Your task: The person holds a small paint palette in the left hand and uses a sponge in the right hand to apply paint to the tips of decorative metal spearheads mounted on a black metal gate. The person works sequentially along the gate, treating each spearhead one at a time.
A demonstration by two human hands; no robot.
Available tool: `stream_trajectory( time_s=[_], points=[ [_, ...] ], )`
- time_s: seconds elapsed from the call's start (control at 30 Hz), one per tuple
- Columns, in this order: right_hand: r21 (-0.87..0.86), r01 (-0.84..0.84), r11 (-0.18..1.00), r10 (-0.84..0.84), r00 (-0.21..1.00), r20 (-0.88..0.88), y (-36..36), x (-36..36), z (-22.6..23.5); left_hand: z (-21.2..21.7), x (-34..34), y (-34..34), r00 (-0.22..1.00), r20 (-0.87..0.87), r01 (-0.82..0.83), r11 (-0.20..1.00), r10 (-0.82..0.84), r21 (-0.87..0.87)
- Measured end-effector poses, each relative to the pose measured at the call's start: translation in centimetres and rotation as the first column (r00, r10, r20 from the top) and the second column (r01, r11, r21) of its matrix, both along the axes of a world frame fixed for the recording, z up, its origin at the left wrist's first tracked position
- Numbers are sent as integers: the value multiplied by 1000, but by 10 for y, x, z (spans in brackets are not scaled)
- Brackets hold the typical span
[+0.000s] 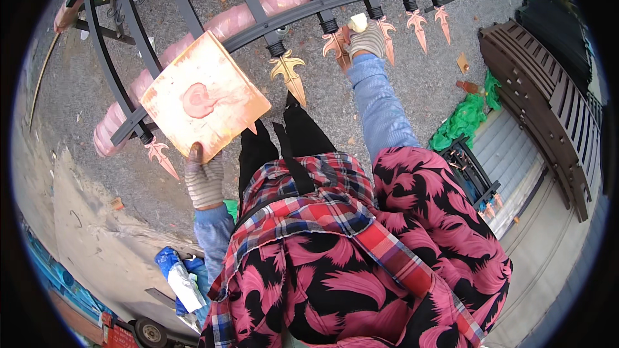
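My left hand (204,177), in a striped fingerless-looking glove, grips the lower corner of a square board (225,84) with a wet pinkish-copper paint puddle (198,101) on it. Reaching forward, my gloved right hand (369,40) is closed around a small cream-coloured sponge-like piece (358,22). It is beside a copper-coloured spearhead (337,46) on a dark metal fence panel (296,9). Just left of that, one spearhead (287,74) is gold. Further spearheads (417,26) along the rail are copper-pink, and one (161,158) points out below the board.
The panel rests on a long pink-wrapped roll (290,0) over rough concrete. At right lie stacked brown slatted panels (548,84), green netting (461,119) and a brown bottle (469,87). Blue and white bags (184,280) and a wheel (150,332) are at lower left.
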State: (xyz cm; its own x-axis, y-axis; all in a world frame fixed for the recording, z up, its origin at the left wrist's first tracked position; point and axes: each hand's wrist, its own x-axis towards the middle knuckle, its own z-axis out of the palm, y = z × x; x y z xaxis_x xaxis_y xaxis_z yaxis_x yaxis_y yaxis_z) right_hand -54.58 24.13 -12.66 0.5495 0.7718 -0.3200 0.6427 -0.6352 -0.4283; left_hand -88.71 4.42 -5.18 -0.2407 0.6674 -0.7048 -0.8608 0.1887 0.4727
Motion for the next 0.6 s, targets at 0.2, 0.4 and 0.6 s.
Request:
stream_trajectory(
  time_s=[0.2, 0.4, 0.6],
  points=[
    [-146, -97, 984, 128, 967, 219, 0, -7, -7, 0, 2, 1, 999, -41, 25, 1000, -26, -7],
    [-145, -65, 987, 87, 986, 146, 6, 8, -12, -4, 1, 3, 999, -15, 47, 999, -46, 20],
    [-228, -154, 961, 199, 961, 192, -22, 9, -8, -5, -2, -4, 998, -42, 38, 999, -37, 8]
  ],
)
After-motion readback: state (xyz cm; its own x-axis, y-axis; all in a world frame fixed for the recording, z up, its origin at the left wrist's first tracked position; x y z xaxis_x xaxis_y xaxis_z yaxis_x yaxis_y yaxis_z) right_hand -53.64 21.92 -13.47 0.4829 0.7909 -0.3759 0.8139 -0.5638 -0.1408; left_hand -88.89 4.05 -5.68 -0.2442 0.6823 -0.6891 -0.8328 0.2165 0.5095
